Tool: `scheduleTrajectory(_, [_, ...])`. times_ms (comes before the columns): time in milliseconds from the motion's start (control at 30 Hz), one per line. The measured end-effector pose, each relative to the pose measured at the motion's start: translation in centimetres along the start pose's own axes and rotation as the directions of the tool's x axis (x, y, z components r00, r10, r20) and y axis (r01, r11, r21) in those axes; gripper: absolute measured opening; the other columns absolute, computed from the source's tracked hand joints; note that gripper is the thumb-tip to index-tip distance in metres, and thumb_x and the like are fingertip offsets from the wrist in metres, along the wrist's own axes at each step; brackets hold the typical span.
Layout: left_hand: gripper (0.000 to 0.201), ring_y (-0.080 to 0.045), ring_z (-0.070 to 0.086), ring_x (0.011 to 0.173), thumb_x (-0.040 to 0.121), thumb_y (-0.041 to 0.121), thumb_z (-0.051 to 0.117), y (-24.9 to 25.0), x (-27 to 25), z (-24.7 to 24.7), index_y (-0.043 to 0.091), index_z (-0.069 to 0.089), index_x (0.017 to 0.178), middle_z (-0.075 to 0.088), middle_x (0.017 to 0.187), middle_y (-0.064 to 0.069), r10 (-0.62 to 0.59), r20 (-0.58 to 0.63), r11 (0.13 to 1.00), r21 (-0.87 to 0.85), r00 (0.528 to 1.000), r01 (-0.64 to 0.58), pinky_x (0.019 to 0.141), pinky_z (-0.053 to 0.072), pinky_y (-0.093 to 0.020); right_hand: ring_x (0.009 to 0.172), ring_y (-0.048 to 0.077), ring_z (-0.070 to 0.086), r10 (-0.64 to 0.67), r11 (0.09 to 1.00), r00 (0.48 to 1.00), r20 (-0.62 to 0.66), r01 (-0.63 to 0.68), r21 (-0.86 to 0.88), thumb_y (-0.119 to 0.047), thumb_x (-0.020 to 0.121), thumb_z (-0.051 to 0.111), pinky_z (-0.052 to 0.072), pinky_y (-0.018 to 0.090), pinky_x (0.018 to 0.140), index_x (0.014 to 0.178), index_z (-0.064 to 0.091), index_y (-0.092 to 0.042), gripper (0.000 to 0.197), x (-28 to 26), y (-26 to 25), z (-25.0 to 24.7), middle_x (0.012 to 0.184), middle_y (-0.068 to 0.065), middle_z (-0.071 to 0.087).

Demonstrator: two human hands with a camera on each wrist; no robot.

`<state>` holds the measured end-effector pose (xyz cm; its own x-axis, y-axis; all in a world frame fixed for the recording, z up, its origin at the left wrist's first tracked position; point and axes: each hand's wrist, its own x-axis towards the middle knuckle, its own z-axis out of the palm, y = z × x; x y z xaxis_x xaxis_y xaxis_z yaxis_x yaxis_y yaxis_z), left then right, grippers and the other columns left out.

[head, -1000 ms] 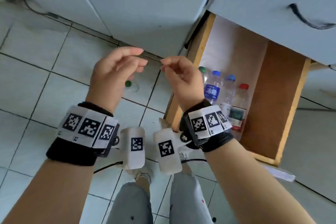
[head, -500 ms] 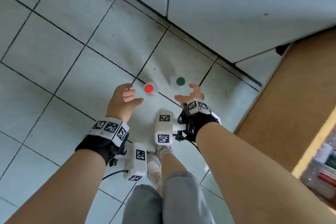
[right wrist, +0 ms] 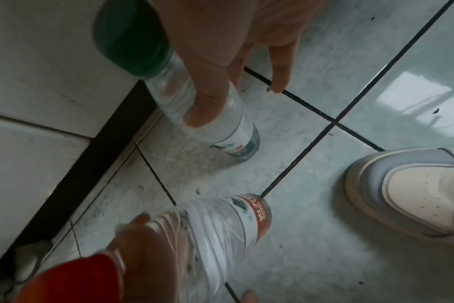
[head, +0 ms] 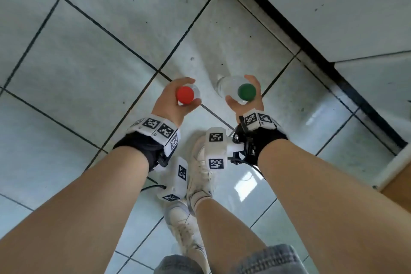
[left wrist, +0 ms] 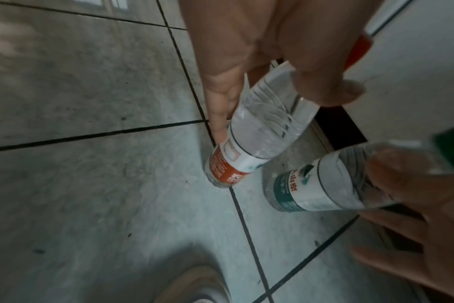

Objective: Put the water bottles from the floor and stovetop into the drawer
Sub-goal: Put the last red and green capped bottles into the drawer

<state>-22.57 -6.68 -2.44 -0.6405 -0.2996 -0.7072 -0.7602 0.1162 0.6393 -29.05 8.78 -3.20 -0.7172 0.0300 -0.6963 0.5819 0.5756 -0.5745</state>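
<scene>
The left hand [head: 171, 104] curls round the red-capped bottle [left wrist: 257, 131], the right hand [head: 246, 100] round the green-capped bottle [right wrist: 194, 106]; both bottles stand side by side on the tiled floor [head: 89, 62] near the cabinet base.

Bright daylight, window glare on floor tiles [head: 245, 181], wrist views dimmer, motion blur, wide-angle edge distortion.

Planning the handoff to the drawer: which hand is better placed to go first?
Right, probably. The right hand grips the green-capped bottle nearer the wooden drawer edge; the left hand holds the red-capped bottle farther away.
</scene>
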Motion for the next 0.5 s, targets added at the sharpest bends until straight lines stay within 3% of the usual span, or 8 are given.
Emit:
scheduleTrajectory(33, [0.046,-0.02,0.054,0.113,0.078,0.019,0.068,0.3,-0.3,-0.3,0.019,0.053,0.121,0.057,0.123,-0.002,-0.016,-0.011,1.0,-0.012,1.0,0.016,0.093,0.038,-0.02,0.115,0.027,0.045,0.015,1.0,0.999,0.03,-0.016,0.026,0.009,0.081,0.056,0.039,-0.004,0.058,0.135,0.037,-0.008,0.06,-0.2,-0.1,-0.2,0.142,0.017,0.038])
scheduleTrajectory(67, [0.044,-0.022,0.055,0.113,0.078,0.021,0.068,0.5,-0.8,-0.6,0.021,0.054,0.119,0.058,0.116,0.001,-0.034,-0.025,0.999,-0.032,0.999,0.033,0.094,0.04,-0.025,0.116,0.025,0.046,0.03,0.999,0.998,0.046,-0.031,0.029,0.006,0.081,0.059,0.039,-0.001,0.061,0.134,0.038,-0.01,0.059,-0.2,-0.3,-0.4,0.141,0.014,0.04])
scheduleTrajectory(167, [0.04,-0.027,0.057,0.108,0.078,0.029,0.067,1.6,-3.4,-1.9,0.024,0.056,0.116,0.056,0.106,0.005,-0.081,-0.034,0.991,-0.105,0.996,0.077,0.093,0.045,-0.041,0.121,0.026,0.05,0.031,0.998,0.997,0.064,-0.028,-0.051,-0.007,0.078,0.067,0.036,0.015,0.089,0.131,0.041,-0.016,0.059,-2.1,-1.4,-0.8,0.136,0.01,0.049])
scheduleTrajectory(233, [0.039,-0.023,0.056,0.103,0.079,0.03,0.066,2.5,-5.6,-2.7,0.025,0.055,0.115,0.056,0.106,0.006,-0.077,-0.022,0.99,-0.118,0.997,0.074,0.092,0.046,-0.041,0.119,0.028,0.051,0.036,0.998,0.995,0.097,-0.032,-0.048,-0.01,0.076,0.069,0.039,0.028,0.103,0.13,0.042,-0.017,0.061,-4.4,-2.6,-1.4,0.133,0.011,0.052])
scheduleTrajectory(267, [0.035,-0.021,0.055,0.101,0.079,0.029,0.066,3.1,-6.9,-3.0,0.027,0.055,0.113,0.055,0.105,0.007,-0.076,-0.029,0.989,-0.129,0.997,0.072,0.095,0.047,-0.043,0.117,0.027,0.052,0.027,0.999,0.994,0.11,-0.023,-0.037,-0.009,0.075,0.07,0.04,0.03,0.104,0.129,0.043,-0.017,0.061,-5.8,-3.0,-1.8,0.131,0.01,0.052])
scheduleTrajectory(367, [0.025,-0.019,0.052,0.1,0.082,0.024,0.063,6.0,-10.8,-4.5,0.032,0.054,0.103,0.054,0.102,0.008,-0.108,-0.06,0.977,-0.189,0.992,0.095,0.096,0.048,-0.051,0.113,0.019,0.05,-0.071,0.997,0.988,0.138,0.075,-0.02,-0.009,0.077,0.068,0.038,0.017,0.094,0.127,0.045,-0.022,0.057,-10.9,-5.0,-3.5,0.128,0.004,0.048])
scheduleTrajectory(467, [0.022,-0.019,0.051,0.101,0.082,0.023,0.063,9.9,-15.7,-6.3,0.04,0.054,0.091,0.055,0.099,0.01,-0.083,-0.079,0.979,-0.194,0.993,0.067,0.098,0.046,-0.051,0.116,0.025,0.049,-0.153,0.983,0.978,0.143,0.165,-0.075,-0.018,0.078,0.068,0.038,0.03,0.1,0.125,0.047,-0.03,0.053,-16.2,-7.8,-6.0,0.13,0.007,0.044])
scheduleTrajectory(500, [0.022,-0.019,0.052,0.103,0.082,0.024,0.063,11.4,-17.6,-6.9,0.043,0.054,0.088,0.056,0.101,0.009,-0.062,-0.08,0.981,-0.186,0.995,0.047,0.1,0.045,-0.05,0.114,0.026,0.049,-0.166,0.981,0.977,0.133,0.177,-0.074,-0.021,0.078,0.067,0.037,0.03,0.098,0.124,0.048,-0.031,0.05,-17.9,-8.9,-7.1,0.129,0.008,0.044])
